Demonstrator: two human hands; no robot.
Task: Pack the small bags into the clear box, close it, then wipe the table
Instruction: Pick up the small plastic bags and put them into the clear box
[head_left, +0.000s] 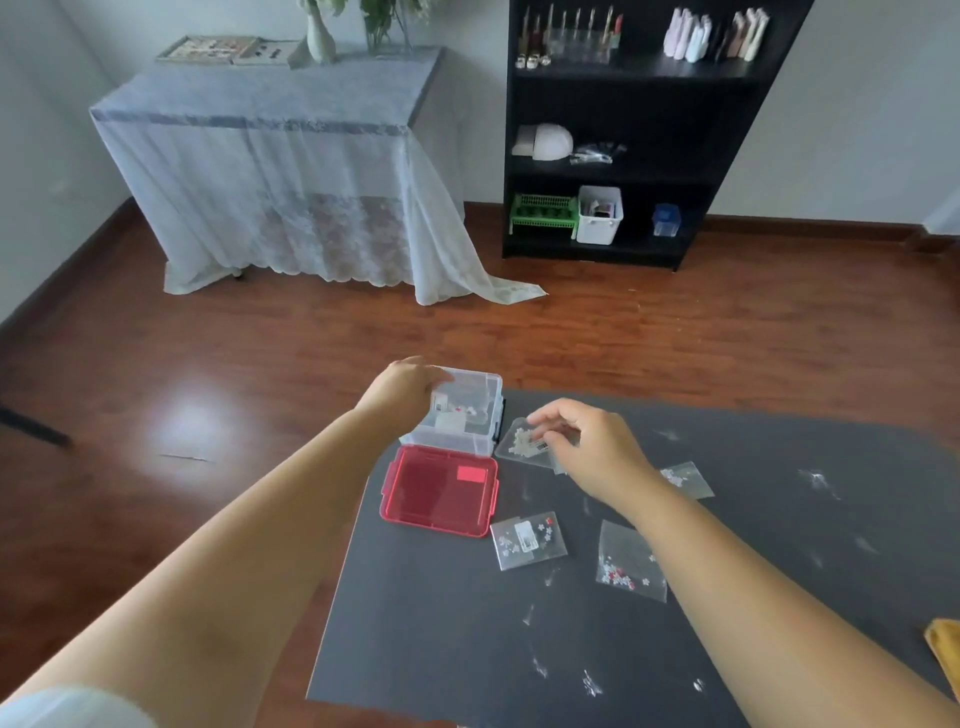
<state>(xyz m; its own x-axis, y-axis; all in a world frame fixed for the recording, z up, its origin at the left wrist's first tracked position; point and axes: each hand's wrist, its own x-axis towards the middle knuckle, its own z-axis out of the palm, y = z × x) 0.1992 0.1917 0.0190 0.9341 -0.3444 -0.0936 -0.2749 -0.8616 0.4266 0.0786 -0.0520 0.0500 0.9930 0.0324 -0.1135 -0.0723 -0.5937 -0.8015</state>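
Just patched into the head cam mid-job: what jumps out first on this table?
The red lid lies flat near the left edge of the dark table, just in front of the open clear box, which already holds a few bags. The left hand is on the box, while the right hand pinches a small bag beside it. Three more bags and white smears are scattered across the tabletop.

Clear box open at the dark table's far left corner, gripped by the left hand, red lid laid flat just before it, one small bag pinched by the right hand, three bags scattered nearby
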